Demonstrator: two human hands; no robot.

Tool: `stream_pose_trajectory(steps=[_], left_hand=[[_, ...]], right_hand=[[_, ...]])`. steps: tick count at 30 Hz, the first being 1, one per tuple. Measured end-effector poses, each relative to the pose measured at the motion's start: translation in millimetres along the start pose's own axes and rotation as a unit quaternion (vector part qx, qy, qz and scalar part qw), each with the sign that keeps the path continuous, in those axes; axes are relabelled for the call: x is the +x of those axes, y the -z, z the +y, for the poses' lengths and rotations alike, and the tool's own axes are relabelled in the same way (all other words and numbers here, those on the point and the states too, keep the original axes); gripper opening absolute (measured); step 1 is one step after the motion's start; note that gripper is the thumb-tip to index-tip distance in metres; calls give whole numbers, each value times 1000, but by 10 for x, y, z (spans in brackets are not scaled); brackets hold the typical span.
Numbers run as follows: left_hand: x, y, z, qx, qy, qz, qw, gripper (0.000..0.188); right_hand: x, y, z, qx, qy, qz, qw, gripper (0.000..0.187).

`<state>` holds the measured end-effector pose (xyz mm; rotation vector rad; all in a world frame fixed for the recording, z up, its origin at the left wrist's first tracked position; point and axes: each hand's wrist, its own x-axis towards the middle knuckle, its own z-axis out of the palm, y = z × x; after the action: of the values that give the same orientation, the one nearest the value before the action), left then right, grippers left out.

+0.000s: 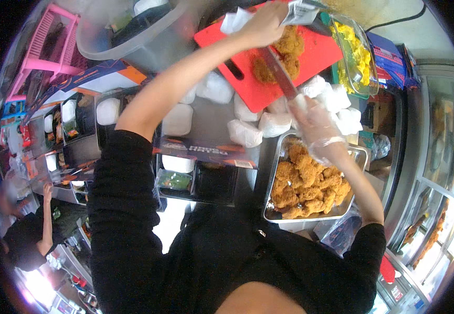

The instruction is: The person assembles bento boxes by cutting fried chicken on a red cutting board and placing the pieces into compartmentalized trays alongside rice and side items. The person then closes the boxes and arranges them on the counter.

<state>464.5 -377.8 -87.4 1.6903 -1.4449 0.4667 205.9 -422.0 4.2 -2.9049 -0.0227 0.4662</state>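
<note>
In my right hand [313, 123], covered by a clear plastic glove, is the handle of a knife [279, 72]. Its long blade crosses a breaded fried cutlet [290, 42] on a red cutting board [240, 86]; whether it has cut through, I cannot tell. At the board's far edge, my bare left hand [264, 27] is closed on a piece of white printed paper [300, 13], with its fingertips partly hidden. More white paper [236, 21] shows on the other side of that hand. Below my right hand, a metal tray [281, 152] holds several pieces of fried chicken [308, 183].
White wrapped bundles [245, 132] crowd the board's near side. Far right stands a glass dish [376, 89] of yellow food. Black meal trays [214, 183] and a printed cardboard sleeve [206, 150] lie near me. A clear tub [93, 44] sits far left; another person [31, 235] is at left.
</note>
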Motion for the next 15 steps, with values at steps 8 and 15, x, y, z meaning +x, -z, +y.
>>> stream_pose_trajectory(steps=[8,15], left_hand=[[-171,-141,-48,35,-15,-16,999,30],[283,-35,110,-54,-49,48,996,29]], right_hand=[[158,-431,-33,108,-25,102,989,37],[-118,-66,98,-13,24,96,995,36]])
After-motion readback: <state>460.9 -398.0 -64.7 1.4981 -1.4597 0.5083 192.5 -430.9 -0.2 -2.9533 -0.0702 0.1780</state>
